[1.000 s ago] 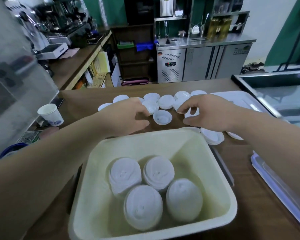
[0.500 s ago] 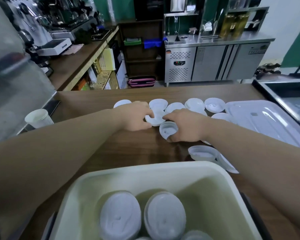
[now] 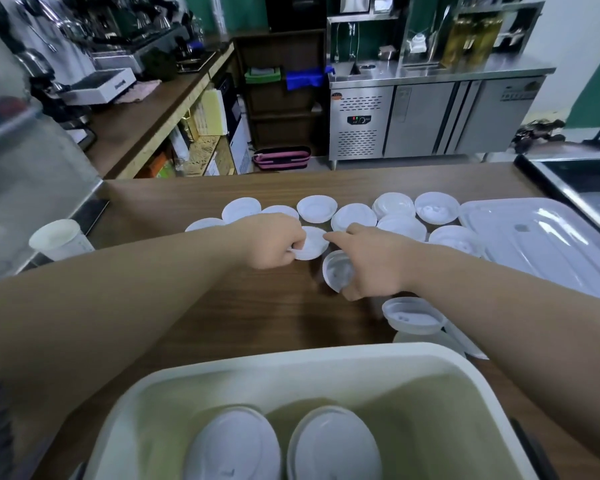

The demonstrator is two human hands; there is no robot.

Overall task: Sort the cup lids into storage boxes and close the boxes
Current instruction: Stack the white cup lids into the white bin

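My left hand (image 3: 274, 242) pinches one white lid (image 3: 313, 245). My right hand (image 3: 374, 265) curls round another lid (image 3: 336, 273) just beside it. More lids (image 3: 354, 216) lie behind on the desk (image 3: 222, 306). The cream box (image 3: 291, 362) near me holds lid stacks (image 3: 232, 445).

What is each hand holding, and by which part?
The left hand pinches a flat-lying lid at its left rim; the right hand grips a tilted lid by its right edge.
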